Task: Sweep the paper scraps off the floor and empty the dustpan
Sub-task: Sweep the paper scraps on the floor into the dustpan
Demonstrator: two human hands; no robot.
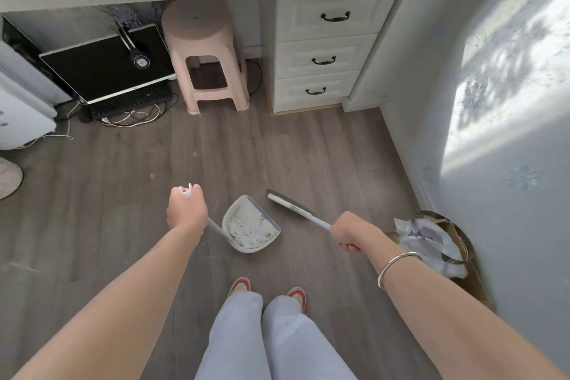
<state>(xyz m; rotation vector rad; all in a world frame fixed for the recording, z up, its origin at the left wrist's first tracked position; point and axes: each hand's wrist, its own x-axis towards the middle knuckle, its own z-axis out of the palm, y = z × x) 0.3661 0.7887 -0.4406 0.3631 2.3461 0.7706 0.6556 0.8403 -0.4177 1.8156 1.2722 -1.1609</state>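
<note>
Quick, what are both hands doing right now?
Left hand: closed around the dustpan handle.
Right hand: closed around the broom handle.

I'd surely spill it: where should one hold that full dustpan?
At the top of its long handle, from above, as the left hand grips it. The handle rises from the back of the dustpan, opposite the open lip, so lifting there likely keeps the paper scraps inside.
</note>
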